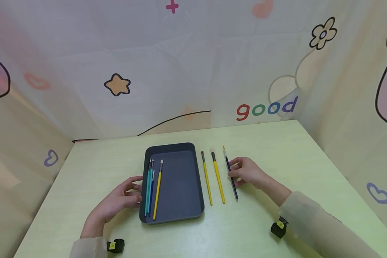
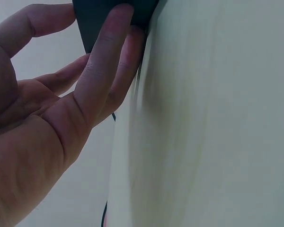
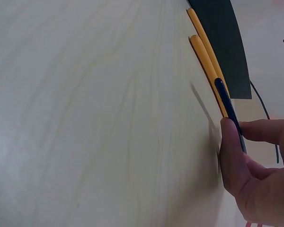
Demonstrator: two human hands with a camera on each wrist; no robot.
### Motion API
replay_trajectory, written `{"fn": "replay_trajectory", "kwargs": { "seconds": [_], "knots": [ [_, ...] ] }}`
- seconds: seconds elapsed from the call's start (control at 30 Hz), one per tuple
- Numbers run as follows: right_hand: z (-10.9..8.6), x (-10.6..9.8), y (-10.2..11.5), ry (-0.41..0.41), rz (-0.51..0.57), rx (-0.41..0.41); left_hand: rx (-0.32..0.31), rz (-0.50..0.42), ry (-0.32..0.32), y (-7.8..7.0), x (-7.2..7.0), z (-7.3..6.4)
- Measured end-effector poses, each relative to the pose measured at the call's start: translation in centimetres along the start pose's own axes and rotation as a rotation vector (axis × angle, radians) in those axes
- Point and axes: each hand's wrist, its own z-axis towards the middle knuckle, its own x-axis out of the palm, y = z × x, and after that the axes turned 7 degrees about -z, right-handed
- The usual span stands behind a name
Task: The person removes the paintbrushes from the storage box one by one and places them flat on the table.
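My right hand (image 1: 246, 171) pinches a dark blue paintbrush (image 1: 234, 188) between thumb and fingers, right of the tray. In the right wrist view, the rear end of its handle (image 3: 222, 87) sticks out past the fingertips, angled over the yellow handles. My left hand (image 1: 124, 195) rests against the left side of a dark grey tray (image 1: 177, 218), its fingertips touching the outer wall (image 2: 97, 23). Inside the tray, along its left side, lie teal paintbrushes (image 1: 147, 191), a dark blue paintbrush (image 1: 152, 190) and a yellow paintbrush (image 1: 157, 193).
Two yellow paintbrushes, a thin one (image 1: 207, 181) and a thicker one (image 1: 219, 181), lie side by side between the tray and my right hand. The pale wooden table (image 1: 245, 229) ends at a printed curtain (image 1: 180, 82) behind and at both sides.
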Motion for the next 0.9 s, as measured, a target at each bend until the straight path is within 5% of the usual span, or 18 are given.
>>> {"fn": "replay_trajectory", "kwargs": {
  "seconds": [0.63, 0.9],
  "knots": [
    [0.23, 0.69, 0.62, -0.062, -0.230, -0.035, -0.025, 0.015, -0.023, 0.02, 0.12, 0.25],
    [0.31, 0.84, 0.85, -0.075, -0.282, -0.022, 0.012, -0.010, 0.010, 0.03, -0.05, 0.12]
  ]
}}
